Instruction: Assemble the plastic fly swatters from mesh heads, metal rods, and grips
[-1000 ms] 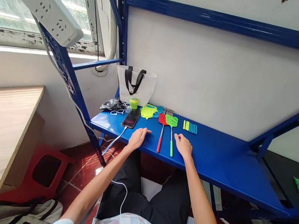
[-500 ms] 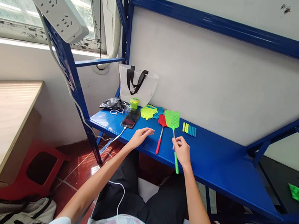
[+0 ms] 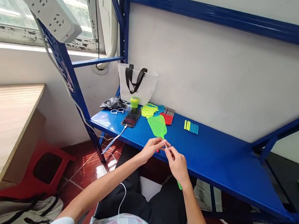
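Fingers of left hand, head view, pinch green fly swatter at neck; those of right hand pinch shaft just beside. Swatter held over near edge of blue surface, mesh pointing far left. Step seems shaft adjustment; next move calls for steady left grip.

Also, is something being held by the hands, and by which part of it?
Yes, the green fly swatter: the left hand and the right hand both hold it by its thin shaft, just below the mesh head.
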Demonstrator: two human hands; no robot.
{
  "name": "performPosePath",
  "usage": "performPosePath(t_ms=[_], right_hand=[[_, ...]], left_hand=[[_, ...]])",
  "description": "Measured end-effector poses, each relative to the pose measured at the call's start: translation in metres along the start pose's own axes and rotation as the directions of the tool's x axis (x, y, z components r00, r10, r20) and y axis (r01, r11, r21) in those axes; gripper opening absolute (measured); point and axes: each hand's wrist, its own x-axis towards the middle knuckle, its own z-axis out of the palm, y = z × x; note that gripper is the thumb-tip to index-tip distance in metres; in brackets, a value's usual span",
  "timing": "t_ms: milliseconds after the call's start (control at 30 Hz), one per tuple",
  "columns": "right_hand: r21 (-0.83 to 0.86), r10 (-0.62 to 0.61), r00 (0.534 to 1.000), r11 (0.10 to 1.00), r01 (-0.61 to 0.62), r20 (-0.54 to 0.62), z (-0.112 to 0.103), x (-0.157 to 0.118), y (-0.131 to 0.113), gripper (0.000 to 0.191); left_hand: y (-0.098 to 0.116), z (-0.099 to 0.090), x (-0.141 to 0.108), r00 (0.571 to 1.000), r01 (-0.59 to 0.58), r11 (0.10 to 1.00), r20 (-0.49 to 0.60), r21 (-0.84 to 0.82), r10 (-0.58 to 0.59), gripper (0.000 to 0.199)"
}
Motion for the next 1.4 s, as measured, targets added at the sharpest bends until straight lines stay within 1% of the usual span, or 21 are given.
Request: performPosePath(t_ms=[100, 167, 267, 333, 433, 500, 567, 600, 667, 733, 800, 867, 933, 1067, 1233, 1300, 1400], right_hand=[[-0.118, -0.013, 1.000, 0.993, 0.016, 0.025, -0.009, -0.004, -0.003, 0.046], [-0.165, -0.011, 0.998, 0.986, 0.022, 0.062, -0.018, -0.006, -0.004, 0.043], [-0.172, 0.005, 0.988, 0.985, 0.021, 0.151, -0.035, -0.007, -0.004, 0.040], [-0.152, 0.015, 0.977, 0.988, 0.018, 0.212, -0.047, -0.007, -0.004, 0.041], [-0.096, 0.045, 0.948, 0.995, -0.015, 0.316, -0.068, -0.010, -0.002, 0.046], [-0.069, 0.088, 0.911, 0.995, -0.066, 0.402, -0.084, -0.014, 0.002, 0.047], [-0.055, 0.120, 0.884, 0.993, -0.107, 0.452, -0.101, -0.019, 0.008, 0.047], [-0.046, 0.124, 0.882, 0.992, -0.116, 0.454, -0.110, -0.022, 0.011, 0.047], [-0.034, 0.130, 0.896, 0.991, -0.127, 0.424, -0.126, -0.027, 0.017, 0.048], [-0.034, 0.143, 0.919, 0.990, -0.140, 0.367, -0.138, -0.030, 0.023, 0.048], [-0.035, 0.152, 0.941, 0.988, -0.149, 0.302, -0.144, -0.032, 0.026, 0.047], [-0.032, 0.152, 0.957, 0.988, -0.149, 0.248, -0.146, -0.031, 0.028, 0.045], [-0.032, 0.154, 0.962, 0.988, -0.151, 0.224, -0.144, -0.030, 0.029, 0.045], [-0.022, 0.144, 0.961, 0.989, -0.143, 0.238, -0.135, -0.025, 0.026, 0.045], [0.035, 0.082, 0.966, 0.995, -0.093, 0.243, -0.116, -0.017, 0.022, 0.047], [0.070, 0.071, 0.966, 0.993, -0.091, 0.249, -0.107, -0.014, 0.020, 0.050], [0.109, 0.071, 0.957, 0.988, -0.105, 0.281, -0.092, -0.011, 0.013, 0.055]], left_hand=[[0.003, -0.006, 0.005, 0.997, -0.014, 0.997, -0.072, -0.073, 0.009, 0.051], [0.008, -0.017, 0.010, 0.987, -0.051, 0.993, -0.155, -0.107, 0.035, 0.053], [0.018, -0.037, 0.018, 0.948, -0.138, 0.984, -0.303, -0.112, 0.099, 0.055], [0.024, -0.051, 0.022, 0.925, -0.179, 0.979, -0.356, -0.099, 0.133, 0.053], [0.031, -0.071, 0.026, 0.901, -0.228, 0.970, -0.395, -0.084, 0.178, 0.050], [0.037, -0.084, 0.028, 0.868, -0.282, 0.955, -0.449, -0.094, 0.212, 0.049], [0.044, -0.096, 0.028, 0.828, -0.338, 0.935, -0.507, -0.111, 0.239, 0.049], [0.048, -0.100, 0.028, 0.815, -0.362, 0.925, -0.520, -0.113, 0.255, 0.048], [0.057, -0.102, 0.025, 0.808, -0.404, 0.909, -0.507, -0.106, 0.300, 0.046], [0.065, -0.098, 0.021, 0.818, -0.430, 0.897, -0.464, -0.100, 0.340, 0.044], [0.069, -0.091, 0.017, 0.838, -0.429, 0.897, -0.417, -0.105, 0.352, 0.043], [0.071, -0.083, 0.014, 0.861, -0.407, 0.906, -0.379, -0.117, 0.339, 0.045], [0.069, -0.077, 0.013, 0.872, -0.391, 0.912, -0.365, -0.120, 0.326, 0.048], [0.065, -0.073, 0.013, 0.855, -0.400, 0.912, -0.393, -0.089, 0.337, 0.052], [0.065, -0.075, 0.014, 0.831, -0.433, 0.898, -0.420, -0.077, 0.365, 0.050], [0.065, -0.073, 0.013, 0.840, -0.427, 0.900, -0.403, -0.082, 0.362, 0.050], [0.062, -0.064, 0.012, 0.881, -0.386, 0.917, -0.332, -0.096, 0.336, 0.050]])
